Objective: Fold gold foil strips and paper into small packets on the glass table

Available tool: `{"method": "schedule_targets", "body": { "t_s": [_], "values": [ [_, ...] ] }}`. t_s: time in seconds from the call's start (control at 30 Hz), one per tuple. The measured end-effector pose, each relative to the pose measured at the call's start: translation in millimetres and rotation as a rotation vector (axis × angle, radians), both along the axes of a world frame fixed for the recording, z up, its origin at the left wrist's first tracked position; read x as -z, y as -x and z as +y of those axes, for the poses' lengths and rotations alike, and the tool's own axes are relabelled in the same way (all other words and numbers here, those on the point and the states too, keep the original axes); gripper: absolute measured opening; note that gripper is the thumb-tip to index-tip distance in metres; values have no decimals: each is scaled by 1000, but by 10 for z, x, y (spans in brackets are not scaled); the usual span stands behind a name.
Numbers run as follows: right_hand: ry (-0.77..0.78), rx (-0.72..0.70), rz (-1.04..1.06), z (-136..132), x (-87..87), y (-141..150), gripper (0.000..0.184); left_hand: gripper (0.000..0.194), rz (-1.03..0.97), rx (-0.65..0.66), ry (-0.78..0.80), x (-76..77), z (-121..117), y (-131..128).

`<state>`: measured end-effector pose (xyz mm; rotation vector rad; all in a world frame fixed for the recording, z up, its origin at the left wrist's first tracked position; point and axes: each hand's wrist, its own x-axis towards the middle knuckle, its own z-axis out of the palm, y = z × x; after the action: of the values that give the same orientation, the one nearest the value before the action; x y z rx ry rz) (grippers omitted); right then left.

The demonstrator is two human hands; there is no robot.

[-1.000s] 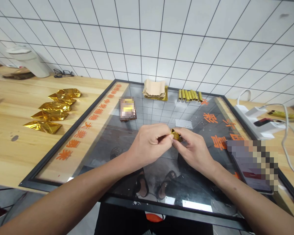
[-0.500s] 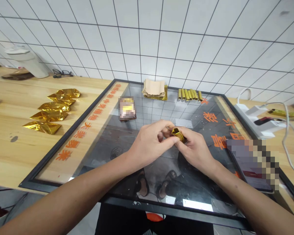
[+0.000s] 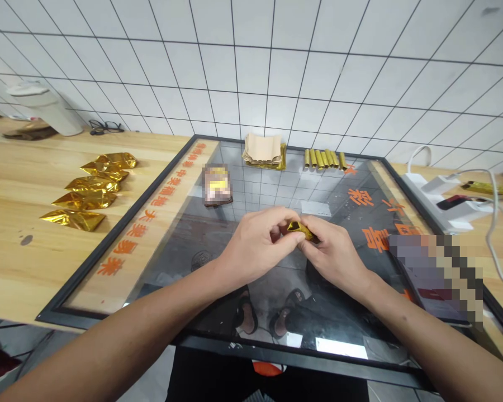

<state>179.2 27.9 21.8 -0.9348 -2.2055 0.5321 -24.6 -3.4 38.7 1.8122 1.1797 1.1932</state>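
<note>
My left hand [image 3: 257, 245] and my right hand [image 3: 333, 254] meet above the middle of a black-framed glass panel [image 3: 121, 223]. Together they pinch a small rolled piece of gold foil paper [image 3: 298, 229] between thumbs and fingertips. Both hands are closed on it. At the far edge of the panel lies a stack of tan and gold paper sheets [image 3: 263, 151]. Beside the stack is a row of several finished gold rolls [image 3: 323, 159].
Several folded gold foil shapes [image 3: 90, 190] lie on the wooden table [image 3: 20, 223] at the left. A white container [image 3: 46, 106] and glasses [image 3: 104, 127] stand by the tiled wall. At the right are a white power strip [image 3: 444, 192] with cables and a blurred patch.
My fingers have shifted on the gold roll, turning it slightly between both hands. The hands stay in the same place above the panel.
</note>
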Motion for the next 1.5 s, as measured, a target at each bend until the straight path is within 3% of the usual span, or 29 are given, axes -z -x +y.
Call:
{"method": "schedule_targets", "body": {
  "t_s": [0.2, 0.4, 0.5, 0.6, 0.87, 1.13, 1.4, 1.5],
  "values": [
    [32, 19, -46, 12, -1, -31, 5, 18, 0, 29, -12, -36, -24, -21],
    [21, 53, -69, 7, -17, -45, 8, 17, -220, 84, 184, -134, -14, -5],
    [-8, 57, -58, 15, -11, -46, 26, 11, -221, 93, 289, -207, 25, 53],
    [-53, 70, -86, 27, 17, -67, 31, 9, -175, 114, 336, -250, 50, 101],
    [-104, 51, -226, 40, 15, -104, 47, 11, -127, 166, 344, -231, 42, 133],
    [-88, 68, -277, 39, 10, -87, 45, 11, -81, 180, 321, -228, 39, 136],
    [-245, 88, -423, 15, 18, -96, 39, 16, 31, 197, 226, -165, 57, 148],
    [-237, 73, -420, 7, 2, -98, 37, 19, 89, 155, 187, -124, 74, 161]
  ]
}}
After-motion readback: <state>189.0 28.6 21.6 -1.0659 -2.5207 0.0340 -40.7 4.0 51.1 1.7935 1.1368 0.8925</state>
